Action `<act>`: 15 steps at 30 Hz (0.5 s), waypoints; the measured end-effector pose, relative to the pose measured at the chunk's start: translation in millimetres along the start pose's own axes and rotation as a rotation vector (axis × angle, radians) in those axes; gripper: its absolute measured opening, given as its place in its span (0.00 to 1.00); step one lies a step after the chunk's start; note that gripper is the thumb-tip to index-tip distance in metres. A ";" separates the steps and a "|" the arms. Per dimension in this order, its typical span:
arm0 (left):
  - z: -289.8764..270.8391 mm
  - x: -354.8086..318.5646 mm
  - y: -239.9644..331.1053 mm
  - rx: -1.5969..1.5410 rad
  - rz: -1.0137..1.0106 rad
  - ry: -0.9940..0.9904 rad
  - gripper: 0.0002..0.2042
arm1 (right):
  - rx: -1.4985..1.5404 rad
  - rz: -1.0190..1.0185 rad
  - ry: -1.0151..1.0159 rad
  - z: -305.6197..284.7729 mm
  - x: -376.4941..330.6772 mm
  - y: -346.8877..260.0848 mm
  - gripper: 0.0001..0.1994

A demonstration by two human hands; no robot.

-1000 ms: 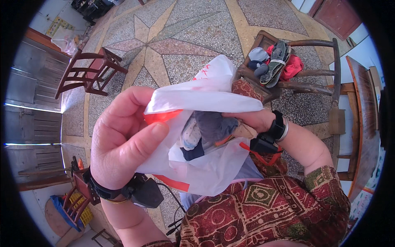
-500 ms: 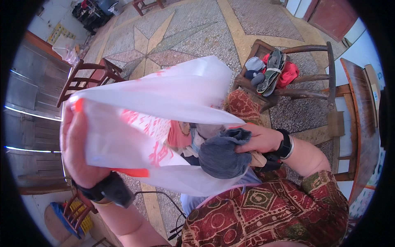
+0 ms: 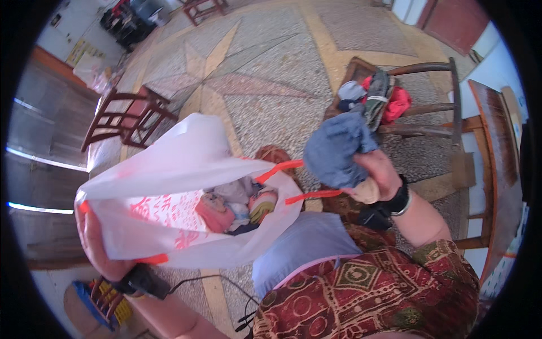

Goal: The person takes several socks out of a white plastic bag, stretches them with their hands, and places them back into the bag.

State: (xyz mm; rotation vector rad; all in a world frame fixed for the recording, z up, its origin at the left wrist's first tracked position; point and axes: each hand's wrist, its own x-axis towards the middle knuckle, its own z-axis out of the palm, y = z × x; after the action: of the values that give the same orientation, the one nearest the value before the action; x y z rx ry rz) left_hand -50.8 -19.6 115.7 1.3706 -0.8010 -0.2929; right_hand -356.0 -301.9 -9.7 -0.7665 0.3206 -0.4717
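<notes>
My left hand [image 3: 100, 248] is closed on the left rim of a white plastic bag [image 3: 183, 150] with red print and orange handle strips, holding its mouth wide. Inside lie folded pieces of clothing [image 3: 237, 206] in pink, grey, green and dark colours. To the right of the bag, my right hand [image 3: 381, 174] grips a crumpled blue-grey cloth bundle [image 3: 337, 148], with a beige piece of cloth [image 3: 366, 192] showing below it. That bundle hangs in front of the near edge of a wooden chair, apart from the bag.
The wooden chair [image 3: 451, 101] at right carries a red cloth [image 3: 398, 104], a dark green strapped bundle [image 3: 377, 101] and a grey one [image 3: 351, 90]. A second chair [image 3: 127, 116] stands at left. A wooden table [image 3: 497, 164] is at far right. Black cables [image 3: 226, 278] hang near my left forearm.
My right hand has moved up and right, carrying the blue-grey cloth bundle from the bag's mouth toward the chair. The bag's right side has come free and shifted left, its orange handles loose.
</notes>
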 end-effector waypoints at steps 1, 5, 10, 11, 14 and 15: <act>-0.2 -4.5 -2.7 -0.082 -0.047 0.085 0.19 | -0.006 0.016 0.012 -0.2 0.8 3.8 0.18; -8.3 -10.8 -2.5 -0.191 -0.114 0.066 0.18 | -0.094 0.055 0.151 -0.2 2.7 9.7 0.18; -21.2 -21.9 -26.5 -0.167 -0.182 0.095 0.15 | -0.057 0.112 0.214 -0.1 6.8 14.5 0.17; -23.6 -24.6 -40.5 -0.182 -0.228 0.097 0.13 | -0.041 0.149 0.258 -0.5 8.8 16.4 0.16; -31.5 -44.1 -93.0 -0.272 -0.396 0.129 0.08 | -0.023 0.224 0.207 -1.8 13.7 23.0 0.13; -34.6 -52.2 -113.5 -0.246 -0.471 0.144 0.08 | -0.026 0.242 0.164 -3.2 15.1 25.1 0.12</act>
State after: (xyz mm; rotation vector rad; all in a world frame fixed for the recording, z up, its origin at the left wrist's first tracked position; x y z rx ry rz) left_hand -35.8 14.7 -8.4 1.3162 -0.3020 -0.6306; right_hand -337.3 -295.9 -31.7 -0.7054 0.5661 -0.3026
